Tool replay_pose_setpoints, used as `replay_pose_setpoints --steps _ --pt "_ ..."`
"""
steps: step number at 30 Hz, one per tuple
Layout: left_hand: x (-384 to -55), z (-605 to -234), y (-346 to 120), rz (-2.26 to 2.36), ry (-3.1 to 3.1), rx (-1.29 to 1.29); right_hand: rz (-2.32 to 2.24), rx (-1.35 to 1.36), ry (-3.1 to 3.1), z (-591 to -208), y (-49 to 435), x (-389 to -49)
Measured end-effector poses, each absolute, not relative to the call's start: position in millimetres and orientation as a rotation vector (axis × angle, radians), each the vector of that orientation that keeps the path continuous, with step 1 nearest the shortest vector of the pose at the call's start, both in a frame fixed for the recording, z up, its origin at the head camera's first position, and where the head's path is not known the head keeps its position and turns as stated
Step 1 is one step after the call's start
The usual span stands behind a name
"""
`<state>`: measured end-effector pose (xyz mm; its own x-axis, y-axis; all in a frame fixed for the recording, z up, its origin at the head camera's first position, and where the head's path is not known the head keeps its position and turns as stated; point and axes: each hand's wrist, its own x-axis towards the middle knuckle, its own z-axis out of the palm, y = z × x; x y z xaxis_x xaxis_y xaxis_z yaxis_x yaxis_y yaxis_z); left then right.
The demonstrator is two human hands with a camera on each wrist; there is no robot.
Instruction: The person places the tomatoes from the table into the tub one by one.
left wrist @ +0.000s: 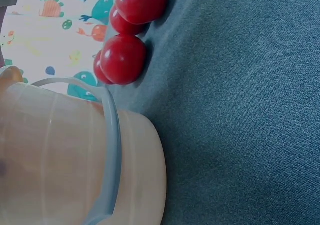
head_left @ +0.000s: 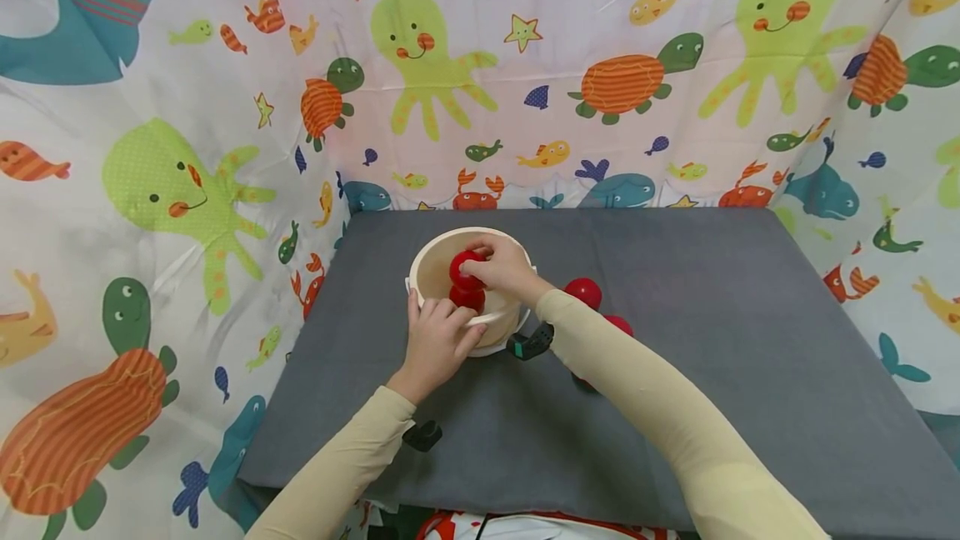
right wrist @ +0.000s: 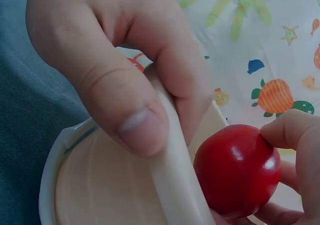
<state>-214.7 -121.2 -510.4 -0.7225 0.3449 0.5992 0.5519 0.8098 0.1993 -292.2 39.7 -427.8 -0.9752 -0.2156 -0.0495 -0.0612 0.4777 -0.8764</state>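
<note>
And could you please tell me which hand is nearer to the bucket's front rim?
The left. The left hand grips the bucket's front rim; the right hand is farther back beyond it, holding a red ball.

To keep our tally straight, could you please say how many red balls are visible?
6: a red ball in the right hand, another inside the bucket, four more on the table beside it. More may hide inside the bucket.

Head view downward, wrist closeups, bucket [head_left: 431, 272] shared
</note>
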Motion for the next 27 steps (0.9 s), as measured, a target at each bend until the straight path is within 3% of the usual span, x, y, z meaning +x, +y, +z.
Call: replay_pose_setpoints --steps 27 --pt "-214.7 -510.5 -119.1 -0.485 -2.427 -0.653 -1.326 -0.292 2.673 -437.9 34.9 -296.0"
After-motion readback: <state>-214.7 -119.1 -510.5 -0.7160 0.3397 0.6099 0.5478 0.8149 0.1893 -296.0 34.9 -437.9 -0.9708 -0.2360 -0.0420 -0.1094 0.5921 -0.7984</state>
